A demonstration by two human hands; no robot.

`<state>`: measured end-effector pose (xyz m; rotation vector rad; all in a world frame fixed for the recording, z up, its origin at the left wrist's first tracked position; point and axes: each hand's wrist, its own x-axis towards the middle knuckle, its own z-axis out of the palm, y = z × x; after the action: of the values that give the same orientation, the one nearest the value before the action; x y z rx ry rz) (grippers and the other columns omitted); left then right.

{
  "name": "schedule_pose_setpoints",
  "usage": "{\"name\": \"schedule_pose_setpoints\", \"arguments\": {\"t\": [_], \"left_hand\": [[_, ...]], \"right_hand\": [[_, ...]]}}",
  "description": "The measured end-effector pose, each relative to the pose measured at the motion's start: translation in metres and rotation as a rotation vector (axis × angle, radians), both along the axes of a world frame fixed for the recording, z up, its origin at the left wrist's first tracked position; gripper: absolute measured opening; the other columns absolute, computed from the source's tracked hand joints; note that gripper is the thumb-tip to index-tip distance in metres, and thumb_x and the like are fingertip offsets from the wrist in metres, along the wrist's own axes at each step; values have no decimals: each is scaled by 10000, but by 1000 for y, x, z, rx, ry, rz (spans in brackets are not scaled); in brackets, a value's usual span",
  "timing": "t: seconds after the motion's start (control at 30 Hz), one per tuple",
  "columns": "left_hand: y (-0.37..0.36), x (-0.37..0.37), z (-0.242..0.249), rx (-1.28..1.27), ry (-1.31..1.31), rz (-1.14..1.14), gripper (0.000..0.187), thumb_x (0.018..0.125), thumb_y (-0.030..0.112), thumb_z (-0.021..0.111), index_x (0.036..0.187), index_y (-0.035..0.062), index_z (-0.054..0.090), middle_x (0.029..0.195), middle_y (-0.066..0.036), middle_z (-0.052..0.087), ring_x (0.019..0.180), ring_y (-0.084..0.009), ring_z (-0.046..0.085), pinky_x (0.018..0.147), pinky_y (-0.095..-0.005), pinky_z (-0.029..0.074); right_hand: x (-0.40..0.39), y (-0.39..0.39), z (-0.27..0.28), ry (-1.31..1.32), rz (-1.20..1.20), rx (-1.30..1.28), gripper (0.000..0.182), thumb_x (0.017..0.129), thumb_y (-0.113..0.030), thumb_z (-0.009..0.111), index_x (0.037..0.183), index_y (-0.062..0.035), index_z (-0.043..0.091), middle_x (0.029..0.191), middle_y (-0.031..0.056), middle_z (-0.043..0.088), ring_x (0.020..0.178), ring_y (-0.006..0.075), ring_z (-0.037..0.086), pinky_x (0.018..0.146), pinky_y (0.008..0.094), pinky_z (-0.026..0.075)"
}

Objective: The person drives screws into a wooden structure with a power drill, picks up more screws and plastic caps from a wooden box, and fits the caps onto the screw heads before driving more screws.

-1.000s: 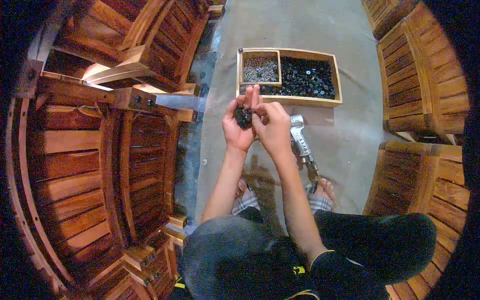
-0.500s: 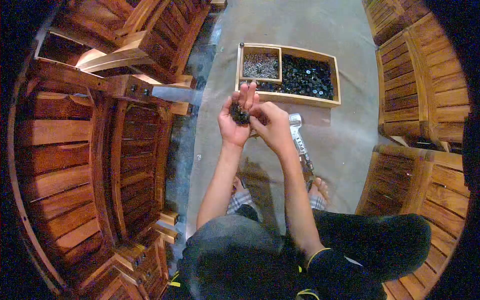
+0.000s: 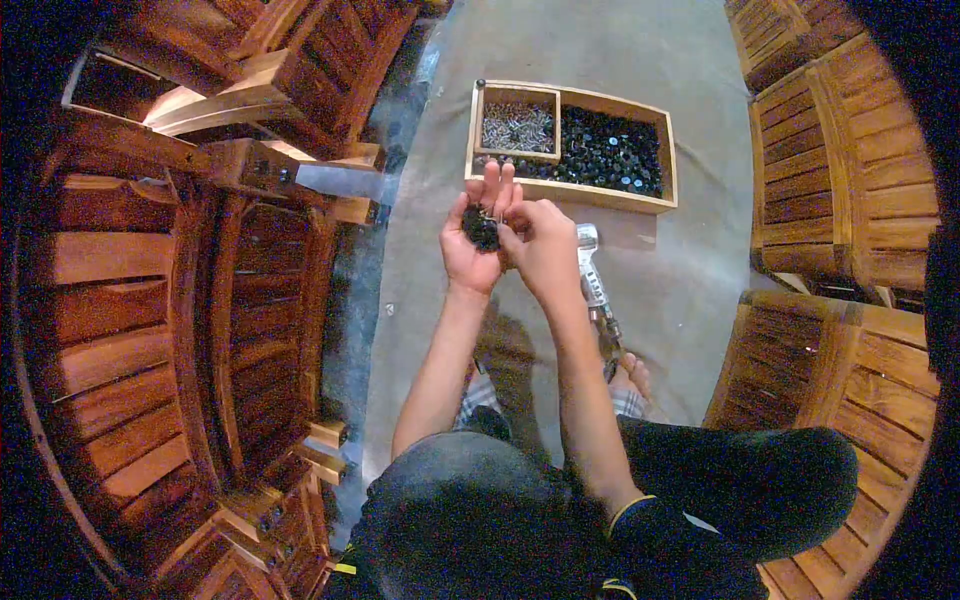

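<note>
My left hand point(image 3: 472, 262) is turned palm up with its fingers stretched forward, cupping a pile of small black pieces point(image 3: 482, 229). They look like the black pieces in the wooden box, but their exact kind is too small to tell. My right hand point(image 3: 540, 240) is at the edge of that palm, thumb and fingertips pinched together beside the pile. A thin light bit shows near the fingertips, too small to name. Beyond the hands is a wooden box point(image 3: 600, 197) with many black round pieces, a few bluish-white discs and a smaller inner tray point(image 3: 557, 125) of silver screws.
A silver air tool point(image 3: 594, 280) lies on the floor sheet point(image 3: 680, 260), right of my right forearm and close to my foot point(image 3: 628, 378). Slatted wooden furniture point(image 3: 120, 345) lines the left side, and more slatted wooden pieces point(image 3: 800, 160) line the right.
The view has shifted slightly. My right fingertips have moved a little against the left palm, and a thin light bit shows there now. The pile stays in my left hand.
</note>
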<state>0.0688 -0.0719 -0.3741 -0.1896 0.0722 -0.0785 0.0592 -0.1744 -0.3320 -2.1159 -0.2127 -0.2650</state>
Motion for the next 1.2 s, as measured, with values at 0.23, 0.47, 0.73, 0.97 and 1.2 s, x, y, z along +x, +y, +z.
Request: {"name": "schedule_pose_setpoints", "arguments": {"t": [0.23,0.47,0.73,0.97,1.2], "left_hand": [[-3,-1,-7,-2,5,-4,256,891,156,435,1005,5,606,1292,-143,488,1320,-294,293,1112,-440,190],[-1,1,-6,-42,-24,-33,241,884,159,446,985,17,612,1254,-139,523,1306,-291,321,1106,-452,203],[1,0,-1,-104,35,-4,238,895,155,426,974,14,601,1208,-135,559,1282,-286,365,1067,-483,280],[2,-6,-1,-137,60,-138,262,907,155,397,997,19,602,1234,-129,542,1294,-281,349,1011,-501,357],[0,-8,6,-98,-43,-176,274,907,160,406,1018,24,616,1281,-110,506,1338,-285,260,952,-527,399]], "right_hand": [[-2,-2,-1,80,18,-186,166,681,-74,683,787,-2,580,746,161,577,694,317,588,635,387,467],[-1,-4,1,48,187,46,134,721,-36,663,809,9,572,743,145,566,643,281,580,585,340,463],[4,-16,3,103,-86,196,90,763,-63,619,832,-4,622,774,93,622,658,187,596,616,307,471],[4,-34,-30,898,72,861,265,867,-297,558,854,-47,646,777,7,626,644,133,565,568,261,447],[-1,-11,-50,1002,-71,1214,227,879,-316,534,906,-107,619,766,1,608,603,116,549,509,255,425]]}}
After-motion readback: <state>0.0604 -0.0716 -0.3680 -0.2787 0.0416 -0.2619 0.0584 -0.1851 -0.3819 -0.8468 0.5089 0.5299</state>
